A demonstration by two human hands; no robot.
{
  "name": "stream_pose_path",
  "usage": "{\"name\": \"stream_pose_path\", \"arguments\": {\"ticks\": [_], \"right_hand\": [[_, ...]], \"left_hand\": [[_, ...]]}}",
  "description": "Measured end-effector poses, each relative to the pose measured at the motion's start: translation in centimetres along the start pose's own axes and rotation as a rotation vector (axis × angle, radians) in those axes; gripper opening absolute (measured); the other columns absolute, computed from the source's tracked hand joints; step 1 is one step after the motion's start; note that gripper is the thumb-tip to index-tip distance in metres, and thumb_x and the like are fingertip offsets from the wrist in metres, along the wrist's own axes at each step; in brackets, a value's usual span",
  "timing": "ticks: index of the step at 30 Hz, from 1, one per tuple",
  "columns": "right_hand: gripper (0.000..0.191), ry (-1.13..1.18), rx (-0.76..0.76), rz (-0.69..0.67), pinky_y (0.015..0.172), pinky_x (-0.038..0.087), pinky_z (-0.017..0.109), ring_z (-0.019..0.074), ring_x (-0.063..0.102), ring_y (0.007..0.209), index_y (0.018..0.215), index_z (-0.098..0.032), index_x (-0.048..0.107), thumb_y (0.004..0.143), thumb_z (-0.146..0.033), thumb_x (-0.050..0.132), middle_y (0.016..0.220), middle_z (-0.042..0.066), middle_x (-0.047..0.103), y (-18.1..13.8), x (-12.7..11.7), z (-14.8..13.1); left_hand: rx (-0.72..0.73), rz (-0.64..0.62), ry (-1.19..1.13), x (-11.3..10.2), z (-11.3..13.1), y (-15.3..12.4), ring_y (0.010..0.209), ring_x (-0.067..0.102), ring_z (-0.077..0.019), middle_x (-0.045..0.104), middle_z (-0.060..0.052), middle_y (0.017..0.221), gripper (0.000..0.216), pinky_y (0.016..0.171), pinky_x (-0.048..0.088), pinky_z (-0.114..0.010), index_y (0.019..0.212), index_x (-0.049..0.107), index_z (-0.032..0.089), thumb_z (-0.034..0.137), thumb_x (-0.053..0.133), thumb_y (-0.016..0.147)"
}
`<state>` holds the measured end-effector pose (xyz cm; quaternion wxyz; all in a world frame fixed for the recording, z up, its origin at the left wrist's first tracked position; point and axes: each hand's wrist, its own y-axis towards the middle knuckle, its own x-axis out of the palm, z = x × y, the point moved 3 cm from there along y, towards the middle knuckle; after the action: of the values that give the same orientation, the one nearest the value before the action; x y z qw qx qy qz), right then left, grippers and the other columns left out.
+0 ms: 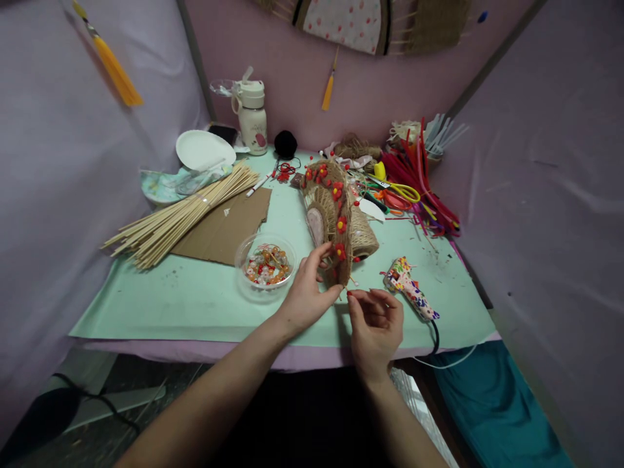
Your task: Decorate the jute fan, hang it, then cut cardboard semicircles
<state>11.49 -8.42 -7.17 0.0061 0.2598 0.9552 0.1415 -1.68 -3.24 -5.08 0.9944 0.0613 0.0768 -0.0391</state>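
Observation:
My left hand point(309, 286) grips the near end of a jute fan-shaped craft piece point(331, 214) dotted with red flowers, holding it on edge above the green mat point(195, 299). Just to its right, my right hand point(375, 322) is closed in a pinch on a tiny red bead at the piece's lower edge. A spool of jute twine point(364, 235) lies right behind the piece. Left of my left hand stands a clear plastic bowl of beads point(266, 263).
A patterned glue gun point(409, 289) lies right of my hands, its cord running off the table's front edge. Bamboo sticks point(180, 218) and cardboard point(227, 227) lie at left. Pipe cleaners point(422, 185), scissors point(397, 192), a flask point(253, 117) and a white plate point(205, 149) sit at the back.

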Motion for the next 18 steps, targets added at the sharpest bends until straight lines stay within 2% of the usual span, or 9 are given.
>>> {"name": "stream_pose_path", "arguments": {"ticks": [18], "right_hand": [[0.036,0.053,0.166,-0.039,0.075,0.054,0.031,0.0159,0.07,0.076,0.097,-0.021,0.054,0.072,-0.025,0.078,0.079,0.001,0.072,0.82,-0.47,0.45]], "left_hand": [[0.027,-0.013,-0.009,0.13,-0.18,-0.12,0.116,0.053,-0.0252,0.053,-0.013,0.135,0.075,0.085,0.048,-0.035,0.141,0.039,0.021,0.012,0.065,0.071]]}}
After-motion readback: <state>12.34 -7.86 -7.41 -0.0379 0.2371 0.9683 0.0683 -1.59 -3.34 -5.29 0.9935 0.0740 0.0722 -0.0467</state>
